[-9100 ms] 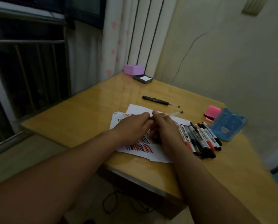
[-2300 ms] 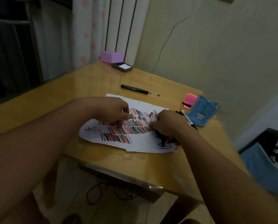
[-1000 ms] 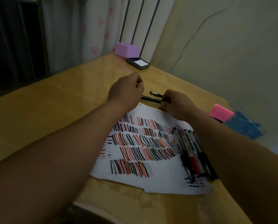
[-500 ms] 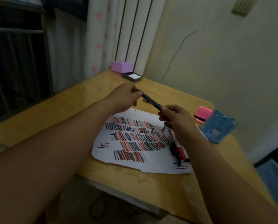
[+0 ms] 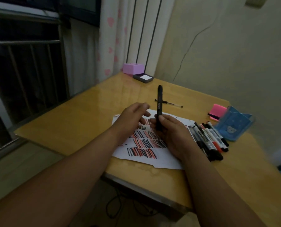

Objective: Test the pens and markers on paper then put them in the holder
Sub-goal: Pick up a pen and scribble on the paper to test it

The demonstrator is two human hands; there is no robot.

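Right grip point(image 5: 170, 131) curling round one smooth black pen point(image 5: 159, 102) standing upright, left grip point(image 5: 131, 118) hanging loose and empty beside it, one striped paper point(image 5: 152, 159) lying underneath, bunched round markers point(image 5: 208, 140) and one blue holder point(image 5: 233, 126) sitting to its right.

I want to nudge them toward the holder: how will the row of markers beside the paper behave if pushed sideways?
The markers look round-barrelled and lie on a glossy tabletop, so they would likely roll. Packed side by side, they'd probably bump along together. They look light and stiff, so each should be easy to lift singly.
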